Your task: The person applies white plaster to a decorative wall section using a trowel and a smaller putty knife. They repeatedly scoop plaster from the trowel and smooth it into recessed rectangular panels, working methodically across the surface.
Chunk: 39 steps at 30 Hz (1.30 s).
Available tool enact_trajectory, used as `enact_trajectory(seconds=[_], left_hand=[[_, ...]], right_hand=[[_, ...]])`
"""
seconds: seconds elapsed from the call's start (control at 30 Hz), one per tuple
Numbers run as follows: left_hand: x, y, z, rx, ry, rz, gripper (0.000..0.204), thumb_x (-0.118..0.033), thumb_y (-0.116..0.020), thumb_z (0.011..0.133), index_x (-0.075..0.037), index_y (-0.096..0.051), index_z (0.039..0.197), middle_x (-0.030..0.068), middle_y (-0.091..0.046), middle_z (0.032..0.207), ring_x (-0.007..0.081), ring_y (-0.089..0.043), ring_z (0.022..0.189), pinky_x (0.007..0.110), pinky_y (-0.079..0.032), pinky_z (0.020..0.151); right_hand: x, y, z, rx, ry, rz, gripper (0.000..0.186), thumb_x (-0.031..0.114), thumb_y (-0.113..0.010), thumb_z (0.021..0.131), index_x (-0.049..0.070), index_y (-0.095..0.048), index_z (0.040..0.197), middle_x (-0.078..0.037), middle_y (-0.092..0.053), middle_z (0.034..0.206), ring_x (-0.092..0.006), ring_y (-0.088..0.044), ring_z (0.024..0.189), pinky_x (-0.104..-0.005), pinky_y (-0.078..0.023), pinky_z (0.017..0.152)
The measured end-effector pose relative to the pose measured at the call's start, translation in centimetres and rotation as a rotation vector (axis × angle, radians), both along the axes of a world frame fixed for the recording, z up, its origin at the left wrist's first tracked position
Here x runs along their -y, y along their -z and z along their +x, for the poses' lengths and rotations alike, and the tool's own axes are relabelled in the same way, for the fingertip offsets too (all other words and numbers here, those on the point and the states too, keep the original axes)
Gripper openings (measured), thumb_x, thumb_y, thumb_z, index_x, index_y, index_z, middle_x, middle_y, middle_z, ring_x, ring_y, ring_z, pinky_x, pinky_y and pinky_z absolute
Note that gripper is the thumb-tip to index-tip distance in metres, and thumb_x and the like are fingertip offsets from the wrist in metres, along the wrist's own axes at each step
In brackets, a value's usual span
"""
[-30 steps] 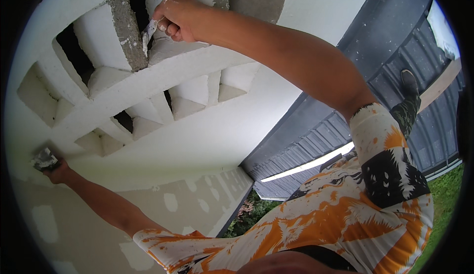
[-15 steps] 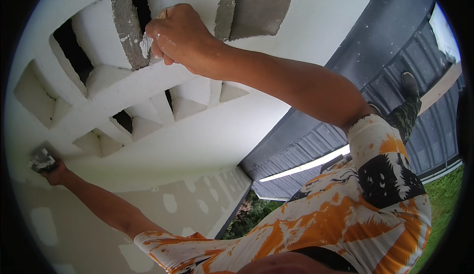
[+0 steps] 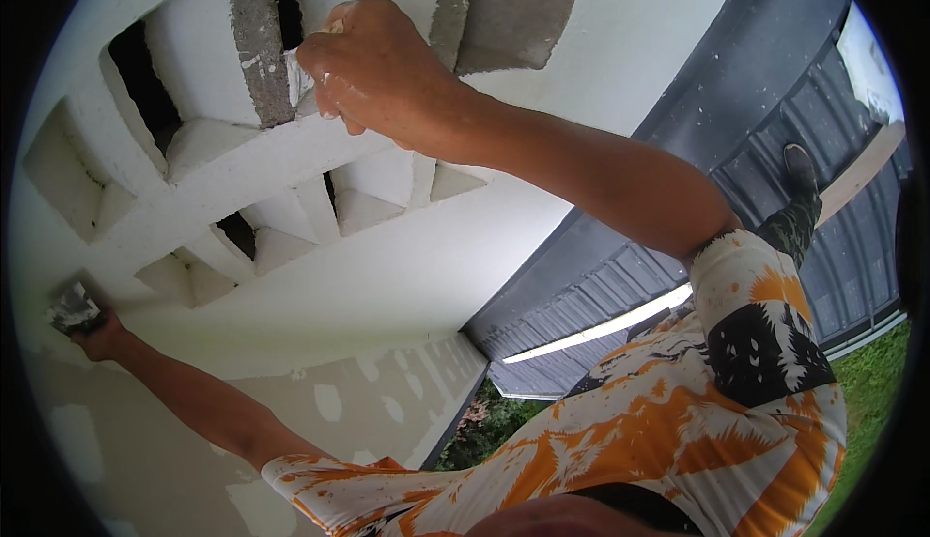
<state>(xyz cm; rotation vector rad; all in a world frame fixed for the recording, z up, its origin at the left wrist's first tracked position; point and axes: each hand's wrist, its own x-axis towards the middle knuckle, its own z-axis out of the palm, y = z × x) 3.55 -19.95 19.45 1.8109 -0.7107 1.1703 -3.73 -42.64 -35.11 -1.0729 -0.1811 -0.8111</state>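
Note:
My right hand (image 3: 383,72) is closed round a small white-smeared tool (image 3: 298,77), whose kind is mostly hidden by my fingers. White paste wets the fingers. The hand is beside a grey, rough upright divider (image 3: 258,48) in the wall's upper row of openings. At the far left, my left hand (image 3: 100,336) grips a wide putty knife (image 3: 76,308) by its dark part; its flat face carries white filler. That knife is close to the pale wall (image 3: 184,329), but whether it touches cannot be told.
The white wall has a lower row of small recesses (image 3: 237,235) and a bare grey recess (image 3: 518,14) above. Dark corrugated roofing (image 3: 601,295) lies below on the right, with a wooden plank (image 3: 862,174) on it. My shoe (image 3: 799,164) rests there. Grass (image 3: 872,382) lies beyond.
My right hand has shifted slightly right with its tool, near the same divider. My left hand and the putty knife have moved a little left and up.

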Motion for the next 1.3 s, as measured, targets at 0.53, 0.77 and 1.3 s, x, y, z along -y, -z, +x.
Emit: enact_trajectory(seconds=[0.53, 0.77, 1.3], left_hand=[[-1.0, -2.0, 0.5, 0.052, 0.003, 0.022, 0.038, -0.029, -0.048, 0.098, -0.007, -0.061, 0.126, 0.0099, -0.062, 0.126, 0.0332, -0.061, 0.112, 0.055, -0.049, 0.094], [-0.2, -1.9, 1.1, 0.04, 0.025, 0.041, 0.04, -0.031, -0.043, 0.101, -0.007, -0.06, 0.128, 0.0115, -0.06, 0.129, 0.0345, -0.059, 0.115, 0.057, -0.047, 0.096], [-1.6, -3.6, 1.0, 0.063, 0.011, 0.101, 0.046, -0.035, -0.04, 0.101, -0.004, -0.058, 0.129, 0.0149, -0.058, 0.131, 0.0385, -0.057, 0.117, 0.06, -0.045, 0.098]], right_hand=[[4.3, 0.3, 3.1, -0.314, -0.734, 0.811, 0.009, 0.005, -0.057, 0.085, -0.001, -0.063, 0.086, -0.01, -0.056, 0.066, -0.013, -0.04, 0.046, -0.0307, -0.029, 0.043], [3.7, -0.9, 4.6, -0.275, -0.884, 0.83, 0.005, 0.004, -0.058, 0.084, 0.0, -0.061, 0.083, -0.011, -0.057, 0.067, -0.0132, -0.042, 0.047, -0.0293, -0.032, 0.044], [1.5, -2.1, 8.0, -0.284, -1.058, 0.945, 0.001, 0.001, -0.055, 0.085, 0.002, -0.056, 0.086, -0.01, -0.053, 0.068, -0.0121, -0.039, 0.045, -0.0273, -0.027, 0.042]])
